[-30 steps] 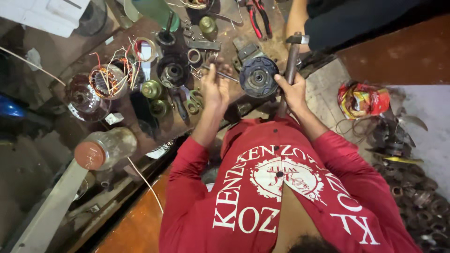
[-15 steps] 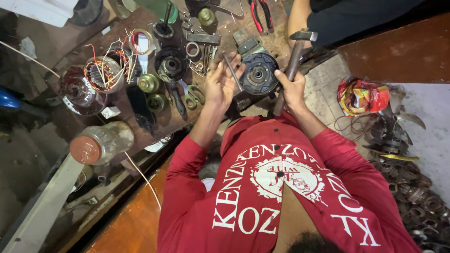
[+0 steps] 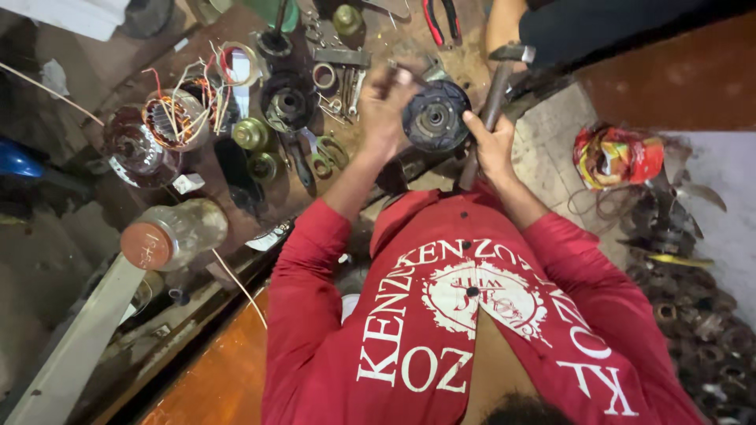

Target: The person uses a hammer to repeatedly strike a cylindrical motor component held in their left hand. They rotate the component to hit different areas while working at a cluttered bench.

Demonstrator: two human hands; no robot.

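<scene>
Here the left hand (image 3: 387, 106), fingers curled, grips the round dark metal motor housing (image 3: 435, 116) near the workbench's (image 3: 197, 47) front edge. The right hand (image 3: 492, 145), fingers wrapped tight, holds a wooden-handled steel hammer (image 3: 496, 86) just beside it. A copper-wound stator (image 3: 173, 118) and red-lidded glass jar (image 3: 173, 236) sit toward the left edge.

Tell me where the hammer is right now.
In the head view the hammer is upper centre, gripped by the right hand, just right of the round motor part; its head points toward the pliers.
</scene>
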